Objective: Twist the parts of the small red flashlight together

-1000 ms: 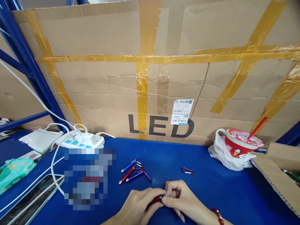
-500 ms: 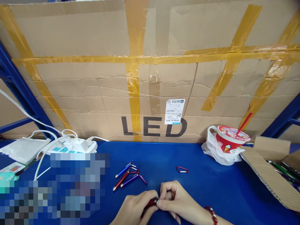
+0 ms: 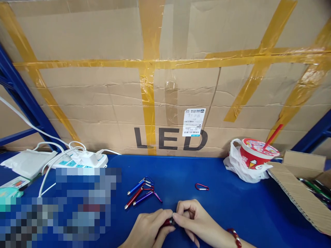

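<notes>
Head-camera view showed little had changed over the last second: the scene had slid slightly as the head turned, while both hands stayed pressed together at the near edge of the blue table [image 3: 232, 206], which suggested the fiddly work at the pen's tip was still going on. Going left to right, the left hand [image 3: 148, 229] was wrapped around the barrel of the small red pen light [image 3: 168, 222], its fingers closed on it. The right hand [image 3: 192, 220] met it end-on, thumb and forefinger pinched shut on the pen's metal tip, the rest curled in. Just beyond the hands lay three finished pen lights [image 3: 141, 192] together, and a loose red carabiner clip [image 3: 201, 187] further right.
</notes>
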A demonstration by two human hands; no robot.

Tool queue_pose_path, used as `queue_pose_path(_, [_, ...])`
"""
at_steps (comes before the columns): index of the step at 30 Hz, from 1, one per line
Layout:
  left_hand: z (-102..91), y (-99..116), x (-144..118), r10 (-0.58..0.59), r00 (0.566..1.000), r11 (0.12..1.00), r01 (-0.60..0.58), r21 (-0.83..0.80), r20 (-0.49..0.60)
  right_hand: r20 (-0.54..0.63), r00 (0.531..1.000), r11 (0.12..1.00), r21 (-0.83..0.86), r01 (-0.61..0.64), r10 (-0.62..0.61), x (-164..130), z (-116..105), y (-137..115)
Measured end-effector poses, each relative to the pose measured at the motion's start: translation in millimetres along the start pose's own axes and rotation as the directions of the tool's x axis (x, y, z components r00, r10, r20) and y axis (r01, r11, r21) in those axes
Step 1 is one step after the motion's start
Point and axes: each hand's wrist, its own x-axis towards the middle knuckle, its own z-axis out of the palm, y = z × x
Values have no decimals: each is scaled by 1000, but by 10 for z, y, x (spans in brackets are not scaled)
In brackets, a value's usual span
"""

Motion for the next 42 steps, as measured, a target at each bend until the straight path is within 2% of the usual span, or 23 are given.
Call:
queue_pose_path(6, [68,-18,3,30,995,1000,-29,3,-100,16,1000,1000,-18,-13,14,10,1,15])
queue_pose_path(13, [-82,93,60,-14,1000,1000,14,-4,14,13,1000,999,-49,-11,12,1,6,0])
queue_pose_path(18, [-83,83,61,16,1000,999,-16,46,5,14,1000,999,-31,-9,10,4,5,1])
queue_pose_path(25, [-101,90,79,-4,999,1000,4,-21,38,16,1000,1000,-23,-5,6,14,4,19])
queue_pose_path(36, [-91,122,68,41,999,998,-41,37,1,4,1000,999,-41,-30,30,13,2,21])
queue_pose_path(42, [-60,84,54,15,1000,998,-15,66,6,-7,999,997,-67,-48,47,11,7,13])
